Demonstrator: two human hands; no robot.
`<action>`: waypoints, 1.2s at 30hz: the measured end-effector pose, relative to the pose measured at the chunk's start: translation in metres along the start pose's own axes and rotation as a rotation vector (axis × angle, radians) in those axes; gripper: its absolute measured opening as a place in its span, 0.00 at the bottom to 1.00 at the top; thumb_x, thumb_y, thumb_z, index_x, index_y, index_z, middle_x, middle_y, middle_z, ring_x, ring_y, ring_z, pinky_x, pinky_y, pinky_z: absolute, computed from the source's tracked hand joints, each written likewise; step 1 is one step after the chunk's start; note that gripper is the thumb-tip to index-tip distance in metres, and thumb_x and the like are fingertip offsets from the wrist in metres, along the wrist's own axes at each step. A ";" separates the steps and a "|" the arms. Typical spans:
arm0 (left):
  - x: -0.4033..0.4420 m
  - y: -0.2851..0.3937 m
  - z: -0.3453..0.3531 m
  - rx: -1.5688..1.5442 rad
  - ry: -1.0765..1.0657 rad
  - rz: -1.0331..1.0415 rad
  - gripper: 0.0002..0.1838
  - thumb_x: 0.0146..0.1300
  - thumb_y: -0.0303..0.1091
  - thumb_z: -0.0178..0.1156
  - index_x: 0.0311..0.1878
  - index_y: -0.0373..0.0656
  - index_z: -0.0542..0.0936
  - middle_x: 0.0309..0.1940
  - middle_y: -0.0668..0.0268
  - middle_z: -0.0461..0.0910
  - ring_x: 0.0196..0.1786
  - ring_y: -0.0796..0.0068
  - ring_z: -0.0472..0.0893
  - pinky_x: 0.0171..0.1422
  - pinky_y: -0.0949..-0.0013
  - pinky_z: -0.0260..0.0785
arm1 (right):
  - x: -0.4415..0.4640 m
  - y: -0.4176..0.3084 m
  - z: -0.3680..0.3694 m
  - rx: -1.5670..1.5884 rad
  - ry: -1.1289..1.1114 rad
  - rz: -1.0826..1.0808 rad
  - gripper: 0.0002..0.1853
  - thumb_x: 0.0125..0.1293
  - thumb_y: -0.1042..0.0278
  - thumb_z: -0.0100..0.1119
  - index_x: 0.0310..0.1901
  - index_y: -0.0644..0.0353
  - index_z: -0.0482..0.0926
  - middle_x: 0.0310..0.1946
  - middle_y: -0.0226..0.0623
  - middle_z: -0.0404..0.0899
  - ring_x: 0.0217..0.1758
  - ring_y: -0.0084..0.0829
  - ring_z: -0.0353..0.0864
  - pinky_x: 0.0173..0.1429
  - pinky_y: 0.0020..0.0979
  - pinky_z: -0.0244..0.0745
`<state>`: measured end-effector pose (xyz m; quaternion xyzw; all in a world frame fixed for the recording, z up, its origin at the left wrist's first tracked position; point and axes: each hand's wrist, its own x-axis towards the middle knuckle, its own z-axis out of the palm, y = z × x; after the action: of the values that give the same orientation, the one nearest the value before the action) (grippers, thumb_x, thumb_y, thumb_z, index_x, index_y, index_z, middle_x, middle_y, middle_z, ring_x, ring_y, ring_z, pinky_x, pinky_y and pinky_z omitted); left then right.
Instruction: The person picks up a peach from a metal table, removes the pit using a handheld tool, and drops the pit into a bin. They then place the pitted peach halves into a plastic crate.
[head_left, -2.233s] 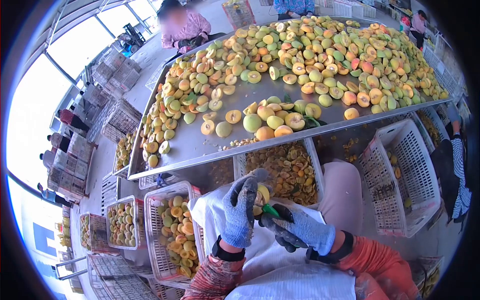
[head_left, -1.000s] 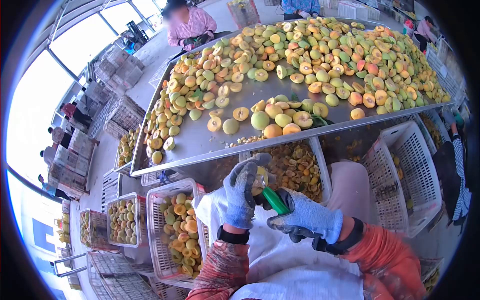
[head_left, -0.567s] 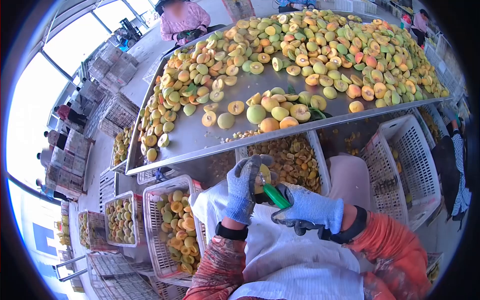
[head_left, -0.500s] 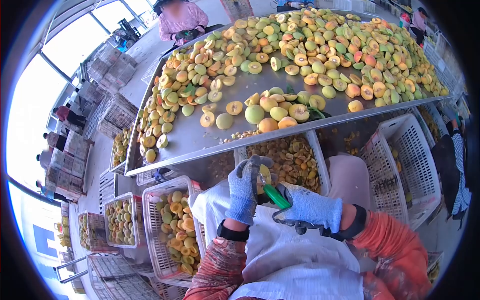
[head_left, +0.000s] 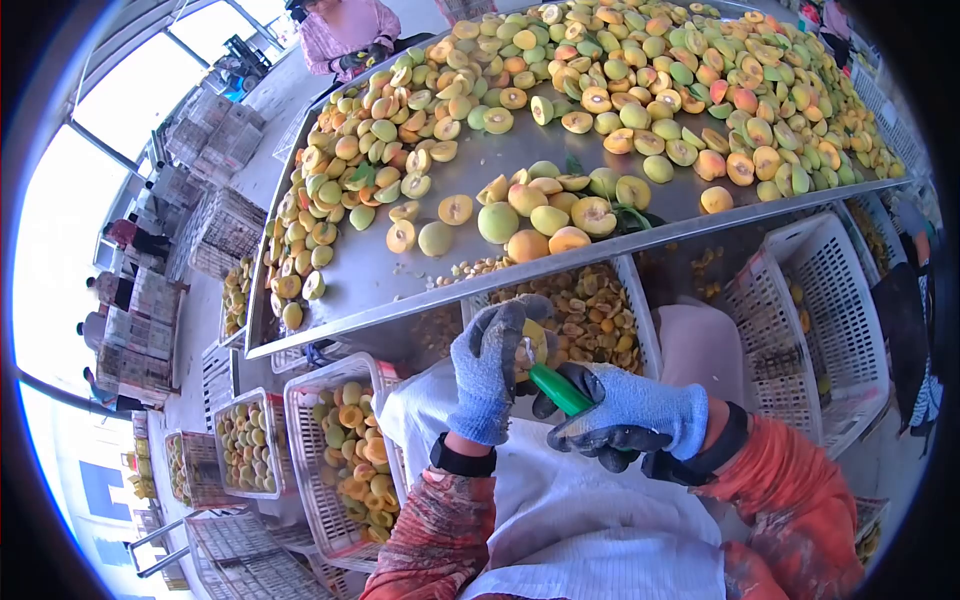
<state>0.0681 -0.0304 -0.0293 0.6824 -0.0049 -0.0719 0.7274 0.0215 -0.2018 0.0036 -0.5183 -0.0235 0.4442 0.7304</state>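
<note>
My left hand [head_left: 487,372], in a blue-grey glove with dark fingers, holds a cut yellow fruit [head_left: 533,345] between thumb and fingers. My right hand [head_left: 632,412], gloved alike, is wrapped round a green-handled tool [head_left: 560,389]. The tool's tip is at the fruit's cut face, and its exact shape is too small to tell. Both hands are above my lap, just below the edge of a metal table [head_left: 350,280]. Halved and whole fruits [head_left: 540,215] lie near that edge, with a large heap of fruit [head_left: 690,90] behind.
A crate of small fruit pieces [head_left: 648,330] stands under the table edge. Crates of fruit [head_left: 300,470] are at the left, and a white crate [head_left: 840,330] with a few fruits is at the right. A person in pink [head_left: 345,35] sits across the table.
The view has shifted, so the table sits higher in it. The green handle shows more than at first, and both hands keep the fruit and tool together.
</note>
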 end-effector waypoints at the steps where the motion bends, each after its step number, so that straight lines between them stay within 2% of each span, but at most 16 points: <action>1: 0.003 0.001 0.004 0.007 0.027 0.048 0.19 0.66 0.42 0.53 0.44 0.31 0.77 0.34 0.57 0.80 0.33 0.67 0.82 0.37 0.69 0.76 | 0.001 0.000 -0.004 0.046 -0.017 0.018 0.21 0.55 0.69 0.63 0.48 0.64 0.67 0.20 0.32 0.68 0.12 0.22 0.66 0.13 0.24 0.64; 2: 0.003 -0.003 0.005 0.017 0.021 0.090 0.16 0.66 0.37 0.54 0.47 0.34 0.79 0.39 0.63 0.81 0.36 0.79 0.79 0.43 0.75 0.70 | 0.000 0.000 -0.004 0.056 -0.015 0.016 0.21 0.55 0.69 0.63 0.48 0.64 0.67 0.20 0.32 0.68 0.12 0.22 0.66 0.13 0.24 0.64; 4: 0.006 -0.004 0.005 -0.013 -0.003 0.108 0.16 0.66 0.37 0.54 0.47 0.34 0.79 0.39 0.63 0.81 0.37 0.78 0.79 0.43 0.75 0.70 | -0.004 -0.004 -0.007 0.122 -0.036 0.043 0.21 0.54 0.69 0.67 0.48 0.61 0.70 0.21 0.26 0.69 0.15 0.16 0.66 0.14 0.20 0.62; 7: 0.005 0.010 0.005 -0.055 -0.083 0.060 0.16 0.66 0.37 0.54 0.47 0.33 0.78 0.39 0.63 0.81 0.37 0.76 0.79 0.44 0.74 0.70 | -0.006 -0.002 -0.010 0.196 -0.058 0.056 0.22 0.53 0.68 0.67 0.48 0.62 0.70 0.21 0.27 0.70 0.15 0.17 0.67 0.15 0.21 0.63; 9: 0.009 0.004 0.001 -0.068 -0.149 0.006 0.15 0.66 0.36 0.53 0.46 0.33 0.78 0.39 0.63 0.81 0.37 0.75 0.79 0.44 0.74 0.71 | -0.005 -0.002 -0.012 0.112 -0.027 0.047 0.22 0.53 0.68 0.67 0.48 0.62 0.70 0.22 0.28 0.70 0.15 0.17 0.67 0.15 0.20 0.63; 11: 0.020 -0.028 -0.014 0.198 -0.202 0.076 0.21 0.64 0.43 0.52 0.44 0.30 0.78 0.30 0.58 0.81 0.31 0.69 0.81 0.35 0.71 0.75 | -0.004 0.000 -0.012 0.031 0.007 0.033 0.22 0.53 0.68 0.66 0.49 0.62 0.70 0.23 0.29 0.71 0.15 0.17 0.67 0.15 0.20 0.64; 12: 0.009 0.005 -0.003 -0.060 -0.246 -0.219 0.22 0.63 0.43 0.52 0.43 0.30 0.78 0.31 0.57 0.81 0.30 0.68 0.81 0.34 0.71 0.75 | -0.003 0.000 -0.012 -0.055 0.016 0.009 0.23 0.53 0.69 0.66 0.49 0.62 0.70 0.24 0.31 0.72 0.15 0.18 0.68 0.15 0.20 0.64; 13: 0.009 0.006 -0.003 -0.061 -0.250 -0.213 0.22 0.63 0.43 0.52 0.43 0.30 0.78 0.31 0.57 0.81 0.30 0.68 0.81 0.34 0.71 0.75 | -0.003 0.000 -0.013 -0.142 0.026 -0.013 0.23 0.53 0.69 0.66 0.50 0.62 0.70 0.26 0.33 0.73 0.15 0.18 0.68 0.15 0.20 0.64; 14: 0.007 0.004 -0.004 -0.060 -0.233 -0.179 0.22 0.62 0.44 0.53 0.44 0.29 0.77 0.33 0.56 0.81 0.29 0.68 0.81 0.34 0.71 0.75 | -0.003 0.003 -0.014 0.054 -0.055 0.046 0.25 0.53 0.70 0.65 0.53 0.62 0.69 0.32 0.34 0.76 0.19 0.18 0.72 0.18 0.19 0.66; 17: 0.006 0.009 -0.004 -0.006 -0.222 0.014 0.23 0.62 0.44 0.53 0.44 0.28 0.77 0.37 0.54 0.80 0.30 0.67 0.82 0.36 0.69 0.76 | 0.001 0.015 -0.012 0.212 -0.077 -0.022 0.26 0.53 0.72 0.65 0.55 0.62 0.69 0.38 0.33 0.76 0.25 0.18 0.76 0.22 0.17 0.67; 18: 0.004 0.014 0.000 -0.057 -0.248 0.011 0.23 0.62 0.44 0.54 0.44 0.28 0.77 0.38 0.54 0.80 0.31 0.66 0.82 0.37 0.68 0.76 | 0.002 0.021 -0.011 0.202 -0.077 -0.024 0.26 0.53 0.72 0.65 0.55 0.62 0.69 0.38 0.33 0.76 0.25 0.18 0.76 0.22 0.17 0.67; 20: 0.005 0.020 0.003 -0.126 -0.255 -0.072 0.24 0.63 0.47 0.54 0.44 0.29 0.77 0.40 0.53 0.80 0.33 0.63 0.82 0.38 0.65 0.77 | 0.005 0.030 -0.010 0.334 -0.065 -0.103 0.20 0.54 0.70 0.64 0.49 0.59 0.72 0.22 0.28 0.70 0.14 0.18 0.66 0.15 0.19 0.61; 21: 0.007 0.018 0.003 -0.126 -0.258 -0.061 0.24 0.63 0.47 0.54 0.44 0.29 0.77 0.40 0.53 0.80 0.33 0.63 0.82 0.38 0.65 0.77 | 0.008 0.035 -0.012 0.325 -0.065 -0.110 0.20 0.54 0.70 0.64 0.49 0.59 0.72 0.22 0.28 0.70 0.14 0.18 0.66 0.15 0.19 0.61; 24: 0.007 0.012 0.007 -0.317 -0.186 -0.234 0.26 0.63 0.50 0.54 0.45 0.32 0.76 0.39 0.55 0.79 0.33 0.62 0.81 0.35 0.63 0.77 | 0.014 0.045 -0.014 0.366 -0.085 -0.164 0.21 0.54 0.70 0.65 0.49 0.61 0.71 0.22 0.27 0.71 0.13 0.18 0.66 0.16 0.19 0.59; 29: 0.006 0.008 0.007 -0.476 -0.058 -0.237 0.26 0.63 0.52 0.54 0.45 0.33 0.77 0.35 0.57 0.78 0.31 0.61 0.80 0.34 0.62 0.78 | 0.012 0.025 0.008 0.293 0.059 -0.216 0.22 0.50 0.72 0.69 0.48 0.62 0.73 0.21 0.28 0.72 0.12 0.20 0.66 0.16 0.22 0.60; 36: 0.006 0.021 -0.011 -0.590 -0.001 -0.328 0.23 0.65 0.51 0.52 0.44 0.36 0.76 0.33 0.58 0.79 0.29 0.61 0.81 0.32 0.62 0.77 | 0.029 0.025 0.011 0.342 -0.093 -0.191 0.24 0.51 0.73 0.67 0.51 0.62 0.71 0.23 0.30 0.74 0.12 0.20 0.67 0.14 0.21 0.61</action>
<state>0.0773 -0.0187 -0.0098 0.4343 0.1255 -0.1865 0.8723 0.0178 -0.1723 -0.0232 -0.3609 -0.0303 0.3940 0.8447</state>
